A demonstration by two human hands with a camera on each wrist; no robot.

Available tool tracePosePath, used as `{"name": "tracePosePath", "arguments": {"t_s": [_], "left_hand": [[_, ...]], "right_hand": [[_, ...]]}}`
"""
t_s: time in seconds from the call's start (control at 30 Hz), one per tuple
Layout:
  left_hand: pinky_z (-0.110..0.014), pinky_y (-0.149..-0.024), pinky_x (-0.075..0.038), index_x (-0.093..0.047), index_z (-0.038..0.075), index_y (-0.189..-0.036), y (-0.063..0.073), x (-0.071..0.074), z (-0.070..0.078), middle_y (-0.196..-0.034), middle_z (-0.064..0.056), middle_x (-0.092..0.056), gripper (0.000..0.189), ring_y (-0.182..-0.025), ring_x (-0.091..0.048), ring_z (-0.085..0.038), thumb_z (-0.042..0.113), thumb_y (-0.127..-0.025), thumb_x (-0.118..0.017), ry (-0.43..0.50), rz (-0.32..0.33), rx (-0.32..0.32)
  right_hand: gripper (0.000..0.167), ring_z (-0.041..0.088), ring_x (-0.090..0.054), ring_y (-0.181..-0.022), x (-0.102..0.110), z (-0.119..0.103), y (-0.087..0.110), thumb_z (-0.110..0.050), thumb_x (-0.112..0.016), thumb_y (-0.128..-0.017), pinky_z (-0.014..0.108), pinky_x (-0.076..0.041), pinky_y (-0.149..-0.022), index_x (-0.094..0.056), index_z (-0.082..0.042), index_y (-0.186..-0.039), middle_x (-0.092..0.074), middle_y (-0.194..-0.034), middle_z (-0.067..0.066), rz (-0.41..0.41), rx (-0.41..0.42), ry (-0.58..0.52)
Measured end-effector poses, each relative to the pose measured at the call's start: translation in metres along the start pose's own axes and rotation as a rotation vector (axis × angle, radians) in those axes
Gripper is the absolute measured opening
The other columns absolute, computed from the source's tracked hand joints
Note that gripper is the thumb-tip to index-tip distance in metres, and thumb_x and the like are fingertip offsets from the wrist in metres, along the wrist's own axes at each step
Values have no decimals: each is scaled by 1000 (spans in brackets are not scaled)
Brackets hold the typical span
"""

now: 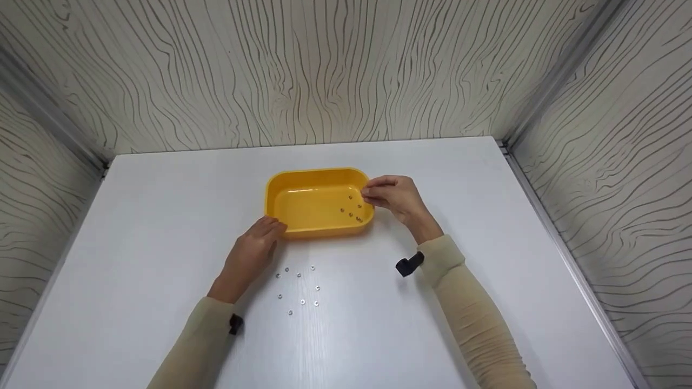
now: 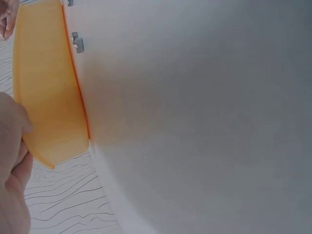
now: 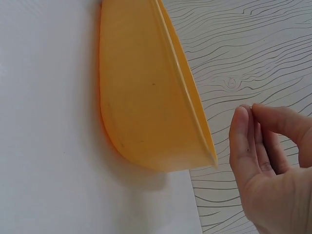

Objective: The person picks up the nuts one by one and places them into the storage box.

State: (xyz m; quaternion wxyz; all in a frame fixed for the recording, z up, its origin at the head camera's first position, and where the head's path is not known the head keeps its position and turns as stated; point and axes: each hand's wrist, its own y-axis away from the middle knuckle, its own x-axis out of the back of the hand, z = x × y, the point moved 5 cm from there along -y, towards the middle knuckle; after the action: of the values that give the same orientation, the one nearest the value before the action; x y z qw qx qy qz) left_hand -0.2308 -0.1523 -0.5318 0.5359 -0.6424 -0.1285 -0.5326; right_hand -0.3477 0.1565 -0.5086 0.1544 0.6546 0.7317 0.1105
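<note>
1. Holds the near-left corner of the yellow tray (image 1: 303, 210) with the left hand (image 1: 252, 250), fingers curled on the rim, grip clamped on the plastic. Could tilt or drag the tray by pulling hard there, sending the contents sliding.
2. Has about nine loose metal pieces (image 1: 299, 275) scattered on the white desk (image 1: 162, 216), in front of the tray and right of the left forearm. Could brush some away with the left wrist device (image 1: 235, 324) by swinging that arm inward.
3. Has the tray standing on the desk, open side up, between both hands. Could trap a loose piece under the base by drawing the tray nearer.
4. Has about six similar pieces (image 1: 351, 214) inside, gathered at the tray's right end, two apparently touching. Could scatter them by dropping another from too high.
5. Poises the right hand (image 1: 397, 198) at the tray's right rim, thumb and fingertips together, apparently pinching one tiny piece (image 3: 250, 108), barely visible. Could drop it outside the right wall by releasing too early, so close to the edge; might also lose it from the pinch because of its small size.
</note>
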Motion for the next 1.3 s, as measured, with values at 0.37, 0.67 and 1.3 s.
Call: {"name": "tracePosePath", "arguments": {"t_s": [0.37,0.67,1.3], "left_hand": [[-39,-108,-59,-73,6,-117,0,0,1,-116,-7,-77,28,-117,-72,-25,0,-90,-79,2,-5,-1],[-42,-110,-58,-73,5,-120,-1,0,1,-118,-9,-78,28,-119,-73,-26,3,-92,-78,0,-12,-1],[-42,-108,-59,-74,4,-120,-2,2,0,-118,-10,-79,28,-118,-73,-27,2,-93,-77,7,-11,8]], "right_hand": [[41,19,-77,-94,1,3,0,-4,-77,-94,30,-66,-93,-64,9,-131,-74,-109,11,17,-6,40],[36,20,-76,-98,-6,2,17,-10,-74,-98,32,-67,-91,-65,6,-128,-75,-110,10,-19,37,121],[21,18,-73,-100,-60,1,74,-19,-83,-91,33,-64,-96,-79,-7,-107,-77,-108,7,-293,415,544]]}}
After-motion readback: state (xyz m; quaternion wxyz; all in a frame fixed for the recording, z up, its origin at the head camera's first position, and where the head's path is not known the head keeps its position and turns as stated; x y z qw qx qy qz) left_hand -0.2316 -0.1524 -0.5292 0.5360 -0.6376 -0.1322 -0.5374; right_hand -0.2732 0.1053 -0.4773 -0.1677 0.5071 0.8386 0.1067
